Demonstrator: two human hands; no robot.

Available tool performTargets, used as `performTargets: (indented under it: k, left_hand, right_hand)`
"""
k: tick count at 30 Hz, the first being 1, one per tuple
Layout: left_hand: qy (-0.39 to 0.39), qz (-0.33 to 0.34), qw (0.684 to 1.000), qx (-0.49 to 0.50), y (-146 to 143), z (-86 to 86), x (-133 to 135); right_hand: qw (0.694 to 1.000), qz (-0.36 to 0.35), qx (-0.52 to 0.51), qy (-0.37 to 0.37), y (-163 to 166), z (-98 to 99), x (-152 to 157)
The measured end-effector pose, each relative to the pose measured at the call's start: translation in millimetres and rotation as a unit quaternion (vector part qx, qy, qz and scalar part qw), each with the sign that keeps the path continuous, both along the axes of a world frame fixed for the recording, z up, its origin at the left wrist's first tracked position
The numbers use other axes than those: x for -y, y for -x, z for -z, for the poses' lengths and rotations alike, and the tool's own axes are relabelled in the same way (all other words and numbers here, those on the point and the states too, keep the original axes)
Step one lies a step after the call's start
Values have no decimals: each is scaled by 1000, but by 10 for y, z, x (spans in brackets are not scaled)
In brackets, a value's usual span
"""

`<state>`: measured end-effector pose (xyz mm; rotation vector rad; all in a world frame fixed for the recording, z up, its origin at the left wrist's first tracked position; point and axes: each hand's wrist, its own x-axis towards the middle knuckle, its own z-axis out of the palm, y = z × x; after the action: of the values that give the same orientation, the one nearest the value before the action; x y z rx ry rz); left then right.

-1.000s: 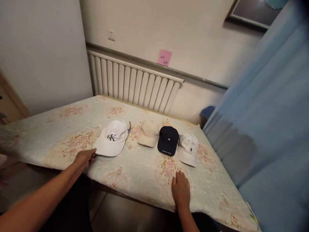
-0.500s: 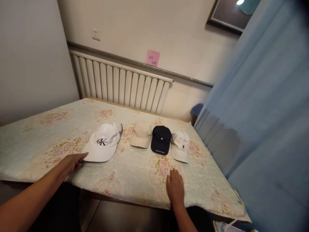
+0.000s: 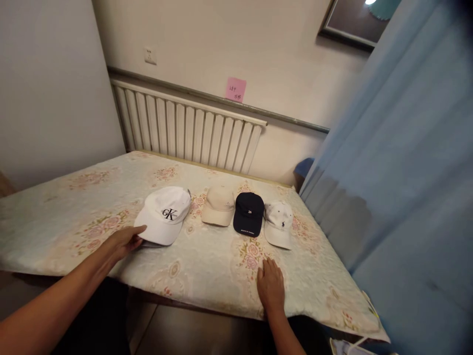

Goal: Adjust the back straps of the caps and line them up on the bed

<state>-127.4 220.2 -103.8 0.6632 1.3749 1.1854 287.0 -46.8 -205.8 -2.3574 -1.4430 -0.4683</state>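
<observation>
Four caps lie in a row on a table (image 3: pixel 207 276) under a flowered cloth. At the left is a white cap with black letters (image 3: pixel 165 215); its brim is lifted off the cloth. My left hand (image 3: pixel 123 241) grips that brim, thumb on top. To its right come a beige cap (image 3: pixel 219 205), a navy cap (image 3: pixel 249 213) and a small white cap (image 3: pixel 278 223). My right hand (image 3: pixel 270 287) lies flat on the cloth near the front edge, fingers stretched out, just short of the small white cap.
A white radiator (image 3: pixel 185 125) runs along the wall behind the table, with a pink note (image 3: pixel 235 89) above it. A blue curtain (image 3: pixel 402 187) hangs close to the table's right side. A wall stands at the left.
My left hand has closed on the white cap's brim and tilted the cap up and slightly right. My right hand stayed flat in place. The view shifted a little.
</observation>
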Motion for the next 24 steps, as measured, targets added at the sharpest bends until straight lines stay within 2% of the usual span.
performTargets:
  k: [3,10,17,20,24]
  left_hand:
    - [6,47,996,79,-82,-56,49]
    - [-64,96,970,214,-349,-203,302]
    - [-106,116,956,247,-570,-361,721]
    - [-107,138,950,259,-665,-350,922]
    - [-79,187,942,267,-812,-239,1194]
  right_hand:
    - [1000,-2,4,0,-7,10,-3]
    - [1000,0,4,-3,-27,45,-9]
    - [1000,-2,1,-14,-18,33,-5]
    - [1000,-3,-4,-12,-12,19,-4]
    - [1000,-7,-16,-25,-12,23,-5]
